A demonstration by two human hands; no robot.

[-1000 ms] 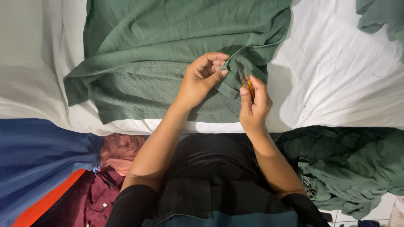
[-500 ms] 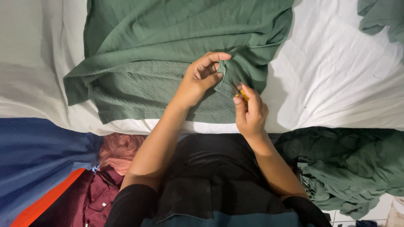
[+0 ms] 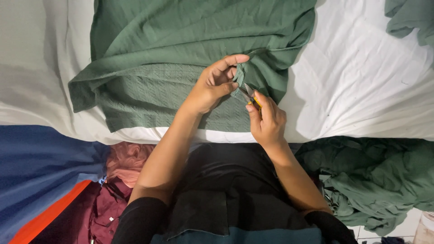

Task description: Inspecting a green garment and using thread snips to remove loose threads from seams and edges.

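— Two hands we count: our left hand [image 3: 212, 88] pinches a fold of the green garment [image 3: 181, 58] spread on the white sheet [image 3: 361, 90].
— One pair of yellow-handled thread snips [image 3: 250, 96], gripped in our right hand [image 3: 267, 119], blades at that fold. More green cloth [image 3: 379, 180] lies heaped at our right.

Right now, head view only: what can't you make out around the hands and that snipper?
- Small snipper: handle buried in the right hand; only the blade tips and a bit of yellow show.
- Any thread at the blades: too fine to see.
- Green garment: top cut off by the frame edge; the pinched hem fold is hidden by the left hand.
- Green fabric pile: runs off the right edge.
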